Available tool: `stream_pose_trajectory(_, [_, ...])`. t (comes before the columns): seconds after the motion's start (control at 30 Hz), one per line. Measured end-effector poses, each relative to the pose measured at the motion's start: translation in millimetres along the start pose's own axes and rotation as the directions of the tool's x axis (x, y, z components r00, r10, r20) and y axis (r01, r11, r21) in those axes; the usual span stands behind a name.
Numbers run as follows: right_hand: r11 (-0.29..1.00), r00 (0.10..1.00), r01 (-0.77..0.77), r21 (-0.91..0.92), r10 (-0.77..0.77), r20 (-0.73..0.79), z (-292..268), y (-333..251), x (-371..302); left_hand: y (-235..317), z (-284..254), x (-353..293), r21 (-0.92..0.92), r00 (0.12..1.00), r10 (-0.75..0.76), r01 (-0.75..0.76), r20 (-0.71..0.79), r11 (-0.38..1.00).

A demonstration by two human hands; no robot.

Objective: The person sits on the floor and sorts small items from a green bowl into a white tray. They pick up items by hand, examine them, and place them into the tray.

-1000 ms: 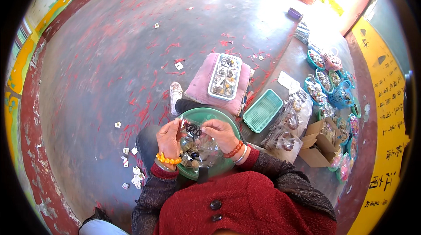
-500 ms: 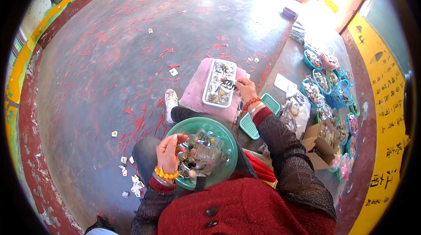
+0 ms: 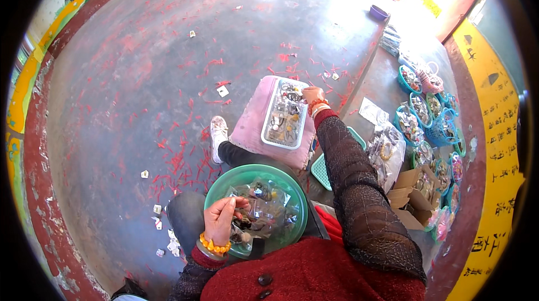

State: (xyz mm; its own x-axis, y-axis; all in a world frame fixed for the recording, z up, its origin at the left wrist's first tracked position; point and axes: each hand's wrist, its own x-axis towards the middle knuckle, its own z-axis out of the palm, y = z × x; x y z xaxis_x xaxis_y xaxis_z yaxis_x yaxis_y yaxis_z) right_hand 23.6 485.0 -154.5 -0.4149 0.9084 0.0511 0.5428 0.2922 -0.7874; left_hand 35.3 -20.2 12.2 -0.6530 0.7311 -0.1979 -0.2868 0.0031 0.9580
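On my lap rests a green plastic basin [image 3: 301,211] with small clear plastic packets [image 3: 266,205] in it, several holding dark pieces. My left hand [image 3: 219,219] is over the basin's left side, thumb and fingers pinched together; what they hold, if anything, is too small to make out. My right arm stretches forward, and my right hand [image 3: 313,95] is closed at the far right rim of a white rectangular tray [image 3: 282,145]. Its fingertips are partly hidden. Similar packets with dark and yellowish pieces [image 3: 289,111] fill the tray, which lies on a pink cushion [image 3: 246,131].
Right of my arm are a green mesh basket [image 3: 321,173], a plastic bag with pieces [image 3: 387,152] and an open cardboard box [image 3: 409,219]. Filled baskets [image 3: 411,127] line the right side. Red scraps [image 3: 177,160] and small white cards [image 3: 223,91] litter the floor.
My right hand has moved farther forward along the tray's right side; the dark piece it held no longer shows in it. My left fingers have drawn together over the basin. The view has shifted slightly.
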Motion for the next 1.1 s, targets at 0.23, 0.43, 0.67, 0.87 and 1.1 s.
stream_pose_trajectory(0.23, [0.9,0.986,0.138,-0.413,-0.163,-0.024,-19.1,-65.7,-55.3,-1.3,2.9,0.8,0.01,1.0,-0.013,0.013,0.008,1.0])
stream_pose_trajectory(0.43, [0.695,0.865,0.495,-0.522,-0.337,0.371,-0.8,-80.8,-105.3,-2.8,2.9,1.9,0.03,1.0,-0.01,0.01,0.014,0.999])
stream_pose_trajectory(0.67, [0.736,0.903,0.374,-0.565,-0.151,0.401,7.0,-90.2,-104.3,0.1,4.0,-0.8,0.058,1.0,-0.02,0.019,0.015,0.998])
stream_pose_trajectory(0.87, [0.735,0.89,0.372,-0.567,-0.108,0.443,-0.9,-98.4,-101.3,0.3,4.1,-2.3,0.073,0.999,-0.033,0.032,0.02,0.997])
stream_pose_trajectory(1.1, [0.809,0.863,0.48,-0.34,-0.366,0.348,-27.0,-109.4,-134.7,2.4,5.2,-5.9,0.047,1.0,0.027,-0.027,0.0,0.999])
